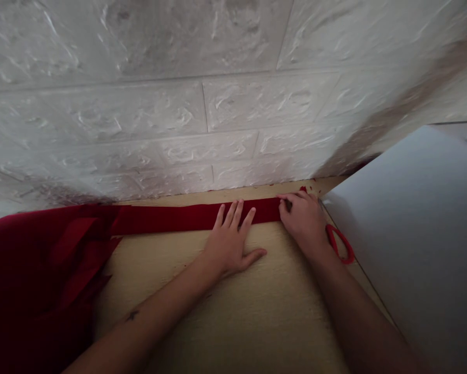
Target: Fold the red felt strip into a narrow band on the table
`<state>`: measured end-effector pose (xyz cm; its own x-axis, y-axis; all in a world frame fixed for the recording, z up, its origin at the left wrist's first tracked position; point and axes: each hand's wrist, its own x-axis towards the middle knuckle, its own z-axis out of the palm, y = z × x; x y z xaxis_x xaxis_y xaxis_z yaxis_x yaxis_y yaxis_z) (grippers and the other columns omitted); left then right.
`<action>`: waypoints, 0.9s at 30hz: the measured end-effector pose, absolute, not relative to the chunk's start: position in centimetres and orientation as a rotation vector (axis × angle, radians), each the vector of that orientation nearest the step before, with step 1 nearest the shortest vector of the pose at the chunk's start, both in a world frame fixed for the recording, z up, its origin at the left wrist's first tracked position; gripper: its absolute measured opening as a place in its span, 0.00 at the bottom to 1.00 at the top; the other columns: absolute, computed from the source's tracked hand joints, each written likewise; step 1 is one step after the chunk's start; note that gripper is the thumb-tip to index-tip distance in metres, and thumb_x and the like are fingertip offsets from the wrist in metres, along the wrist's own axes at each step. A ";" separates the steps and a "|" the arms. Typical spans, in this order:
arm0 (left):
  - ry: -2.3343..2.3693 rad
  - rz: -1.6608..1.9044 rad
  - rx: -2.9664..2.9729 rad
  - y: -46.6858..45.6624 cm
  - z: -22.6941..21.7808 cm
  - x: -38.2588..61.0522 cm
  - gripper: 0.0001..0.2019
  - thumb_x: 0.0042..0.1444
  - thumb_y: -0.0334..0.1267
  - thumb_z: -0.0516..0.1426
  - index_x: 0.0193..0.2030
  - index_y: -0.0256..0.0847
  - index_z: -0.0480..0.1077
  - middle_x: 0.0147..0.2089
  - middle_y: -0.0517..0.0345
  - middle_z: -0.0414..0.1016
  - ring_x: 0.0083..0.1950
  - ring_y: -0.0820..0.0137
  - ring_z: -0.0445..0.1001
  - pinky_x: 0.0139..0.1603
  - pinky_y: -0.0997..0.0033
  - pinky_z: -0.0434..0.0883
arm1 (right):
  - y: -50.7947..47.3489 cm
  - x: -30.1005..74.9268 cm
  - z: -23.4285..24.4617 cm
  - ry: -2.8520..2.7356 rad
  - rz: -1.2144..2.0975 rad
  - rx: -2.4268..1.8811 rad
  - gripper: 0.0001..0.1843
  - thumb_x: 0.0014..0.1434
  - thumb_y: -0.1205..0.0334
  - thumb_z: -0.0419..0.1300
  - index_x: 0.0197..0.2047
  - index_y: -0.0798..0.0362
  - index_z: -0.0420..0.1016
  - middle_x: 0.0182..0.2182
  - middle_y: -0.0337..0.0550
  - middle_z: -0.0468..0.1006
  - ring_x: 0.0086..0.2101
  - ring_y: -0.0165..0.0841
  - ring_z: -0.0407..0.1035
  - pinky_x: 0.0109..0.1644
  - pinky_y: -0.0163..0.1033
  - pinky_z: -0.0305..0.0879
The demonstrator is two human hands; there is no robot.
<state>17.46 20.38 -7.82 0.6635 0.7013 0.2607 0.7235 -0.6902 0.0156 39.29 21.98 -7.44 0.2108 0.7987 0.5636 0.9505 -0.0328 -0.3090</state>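
A long strip of dark red fabric (171,218) lies flat across the pale wooden surface, close to the wall. My left hand (231,239) rests on the strip with its fingers spread and its thumb out over the wood. At the strip's right end, my right hand (303,218) is closed, thumb and forefinger pinching the edge of the fabric. Beside my right wrist shows the red handle loop (340,244) of what looks like scissors; the rest is hidden behind the hand.
A heap of red fabric (34,280) covers the left side. Behind the wooden surface (217,322) rises a white brick-patterned wall (233,109). On the right stands a large pale panel (420,234). Small red scraps (303,189) lie near the wall.
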 end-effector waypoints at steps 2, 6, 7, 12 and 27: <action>-1.201 -0.399 -2.789 20.5 -7.9 17.5 0.49 0.63 0.71 0.42 0.78 0.34 0.47 0.80 0.29 0.40 0.82 0.45 0.38 0.79 0.36 0.43 | 21.7 39.3 -7.1 -1.628 -0.334 -1.865 0.19 0.65 0.64 0.51 0.47 0.55 0.84 0.45 0.54 0.83 0.46 0.47 0.72 0.55 0.52 0.65; -1.212 -0.405 -2.812 20.5 -7.9 17.5 0.49 0.61 0.73 0.44 0.77 0.38 0.51 0.80 0.32 0.41 0.81 0.43 0.40 0.78 0.34 0.43 | 20.9 37.7 -5.9 -1.709 -0.418 -1.715 0.19 0.69 0.60 0.49 0.50 0.57 0.80 0.47 0.56 0.82 0.48 0.47 0.72 0.59 0.52 0.64; -1.209 -0.408 -2.812 20.5 -7.9 17.5 0.49 0.60 0.73 0.45 0.77 0.38 0.51 0.80 0.33 0.41 0.81 0.42 0.40 0.78 0.33 0.43 | 20.8 37.1 -5.7 -1.767 -0.410 -1.644 0.19 0.70 0.59 0.50 0.52 0.57 0.79 0.48 0.56 0.82 0.49 0.46 0.72 0.60 0.51 0.64; -1.246 -0.430 -2.781 20.4 -7.9 17.4 0.50 0.60 0.73 0.46 0.76 0.33 0.54 0.80 0.35 0.40 0.81 0.36 0.34 0.79 0.36 0.44 | 21.0 34.4 -5.9 -2.084 -0.231 -1.451 0.21 0.71 0.57 0.50 0.59 0.56 0.75 0.56 0.53 0.78 0.56 0.45 0.70 0.64 0.50 0.63; -1.376 -0.342 -2.748 20.2 -7.7 17.8 0.56 0.61 0.72 0.45 0.77 0.19 0.44 0.78 0.23 0.30 0.81 0.41 0.32 0.80 0.41 0.43 | 20.3 37.7 -4.6 -1.597 -0.257 -2.064 0.28 0.71 0.47 0.47 0.47 0.59 0.81 0.40 0.65 0.82 0.43 0.54 0.76 0.50 0.57 0.68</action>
<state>17.82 20.24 -7.69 0.5796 0.7851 0.2184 0.7960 -0.6028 0.0542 37.65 20.30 -4.56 0.2890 0.8469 0.4464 0.9442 -0.1750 -0.2791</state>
